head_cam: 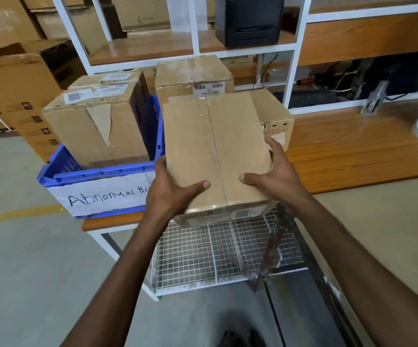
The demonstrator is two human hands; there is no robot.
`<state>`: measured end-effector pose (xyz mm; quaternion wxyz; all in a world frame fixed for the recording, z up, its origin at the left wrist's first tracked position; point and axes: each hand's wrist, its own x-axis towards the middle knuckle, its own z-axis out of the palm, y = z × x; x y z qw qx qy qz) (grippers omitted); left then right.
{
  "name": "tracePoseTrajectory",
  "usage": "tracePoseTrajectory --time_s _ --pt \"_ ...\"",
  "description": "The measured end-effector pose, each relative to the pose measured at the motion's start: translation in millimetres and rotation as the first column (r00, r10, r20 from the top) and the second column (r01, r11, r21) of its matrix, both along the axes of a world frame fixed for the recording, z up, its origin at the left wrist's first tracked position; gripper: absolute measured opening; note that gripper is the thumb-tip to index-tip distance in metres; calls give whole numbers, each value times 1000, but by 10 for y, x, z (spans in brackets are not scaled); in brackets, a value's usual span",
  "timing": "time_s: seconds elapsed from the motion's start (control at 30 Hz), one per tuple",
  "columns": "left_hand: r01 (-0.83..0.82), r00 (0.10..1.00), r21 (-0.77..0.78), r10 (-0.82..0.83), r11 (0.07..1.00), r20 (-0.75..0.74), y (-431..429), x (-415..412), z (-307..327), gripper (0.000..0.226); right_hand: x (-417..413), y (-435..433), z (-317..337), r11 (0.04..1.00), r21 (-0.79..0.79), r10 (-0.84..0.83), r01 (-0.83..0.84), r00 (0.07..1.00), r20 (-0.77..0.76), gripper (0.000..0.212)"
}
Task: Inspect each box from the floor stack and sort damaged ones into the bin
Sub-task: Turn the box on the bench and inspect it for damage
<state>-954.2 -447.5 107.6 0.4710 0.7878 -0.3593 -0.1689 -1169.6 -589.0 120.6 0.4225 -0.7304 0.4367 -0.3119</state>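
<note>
Here both hands, left hand (171,190) and right hand (273,176), grip the box (215,151) above the counter (353,151) edge, taped top tilted up for inspection, beside the bin (97,194).

The only view came from a wide-angle camera on the person's head. It faced forward and down along both forearms, close to the left hand (170,194) and right hand (275,176), which gripped a box (215,146) at mid-frame. The desk (353,151) and bin (97,175) lay just beyond. A shelf (140,50) crossed the top, floor (27,271) filled the lower left, and the person's feet (240,338) showed at the bottom edge.
</note>
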Motion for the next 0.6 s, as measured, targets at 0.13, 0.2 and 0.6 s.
tracePoseTrajectory --time_s 0.13,0.2,0.6 --pt "85 996 52 -86 995 20 -31 24 -96 124 56 -11 -130 1000 24 14 -14 1000 -11 108" --pt "113 993 65 -115 991 29 -46 33 -186 119 76 -19 -217 999 45 6 -5 1000 -23 104" --pt "159 983 117 -169 980 77 -192 8 -390 97 199 -228 -563 996 94 -3 9 998 -64 71"
